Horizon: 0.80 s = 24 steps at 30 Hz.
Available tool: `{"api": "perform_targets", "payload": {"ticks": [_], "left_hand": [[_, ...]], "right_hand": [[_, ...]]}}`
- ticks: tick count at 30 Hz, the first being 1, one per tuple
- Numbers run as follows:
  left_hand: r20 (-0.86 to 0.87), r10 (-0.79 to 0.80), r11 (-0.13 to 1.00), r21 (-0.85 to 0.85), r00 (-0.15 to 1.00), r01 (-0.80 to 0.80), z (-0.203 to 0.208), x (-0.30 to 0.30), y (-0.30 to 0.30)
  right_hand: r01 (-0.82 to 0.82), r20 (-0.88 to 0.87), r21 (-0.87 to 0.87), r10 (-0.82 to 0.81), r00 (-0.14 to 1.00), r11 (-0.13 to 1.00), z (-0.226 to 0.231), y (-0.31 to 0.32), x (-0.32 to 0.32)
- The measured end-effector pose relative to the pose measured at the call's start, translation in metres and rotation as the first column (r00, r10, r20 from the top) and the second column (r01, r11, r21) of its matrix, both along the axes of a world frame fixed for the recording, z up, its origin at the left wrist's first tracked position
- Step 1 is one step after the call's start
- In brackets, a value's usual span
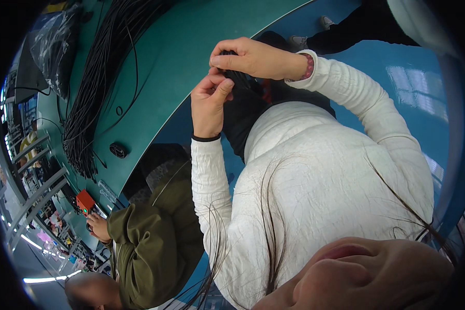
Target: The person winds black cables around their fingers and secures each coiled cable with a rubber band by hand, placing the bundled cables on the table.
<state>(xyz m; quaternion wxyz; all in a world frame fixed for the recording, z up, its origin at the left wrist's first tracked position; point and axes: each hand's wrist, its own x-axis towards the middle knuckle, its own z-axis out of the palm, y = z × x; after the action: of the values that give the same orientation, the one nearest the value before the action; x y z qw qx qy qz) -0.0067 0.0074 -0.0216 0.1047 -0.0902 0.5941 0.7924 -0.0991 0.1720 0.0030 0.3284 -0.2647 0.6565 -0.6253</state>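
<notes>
A dark bundle that looks like a coiled black cable (pixel 237 78) is between my two hands, just off the table's edge and above my lap. My right hand (pixel 250 58) is closed on its upper part, thumb and fingers pinched together at the left end. Just below, my left hand (pixel 209 103) has its thumb pressed to its fingers at the bundle's lower left side. My fingers hide part of the bundle, and its ends cannot be made out against my dark trousers.
A long heap of loose black cables (pixel 95 88) lies across the green table (pixel 165 67). A small coiled cable (pixel 118 150) sits near its edge. Clear plastic bags (pixel 54 46) are at the far left. A co-worker in an olive jacket (pixel 155 248) sits on my left, one hand by an orange box (pixel 84 200).
</notes>
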Motion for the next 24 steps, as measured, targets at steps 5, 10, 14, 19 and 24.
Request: {"api": "perform_targets", "payload": {"ticks": [5,10,14,19,24], "left_hand": [[0.009,0.003,0.981,0.195,1.0,-0.005,0.002,0.004,0.007],[0.01,-0.053,0.995,0.091,0.999,0.052,0.018,0.002,0.025],[-0.011,-0.178,0.972,0.155,0.984,0.178,0.019,0.004,0.022],[-0.076,-0.197,0.964,0.167,0.977,0.207,0.016,0.007,0.02],[-0.12,-0.13,0.985,0.098,0.984,0.142,0.02,0.005,0.022]], "right_hand": [[0.018,0.003,-0.026,-0.018,1.0,0.999,0.0,-0.001,0.001],[0.073,-0.046,-0.014,-0.074,0.996,0.997,-0.007,-0.004,0.006],[-0.032,0.001,0.031,0.032,0.999,0.999,0.001,0.001,0.01],[-0.147,-0.024,0.036,0.148,0.989,0.989,0.007,0.004,0.006],[-0.215,0.023,-0.118,0.22,0.975,0.969,0.0,0.027,-0.01]]}}
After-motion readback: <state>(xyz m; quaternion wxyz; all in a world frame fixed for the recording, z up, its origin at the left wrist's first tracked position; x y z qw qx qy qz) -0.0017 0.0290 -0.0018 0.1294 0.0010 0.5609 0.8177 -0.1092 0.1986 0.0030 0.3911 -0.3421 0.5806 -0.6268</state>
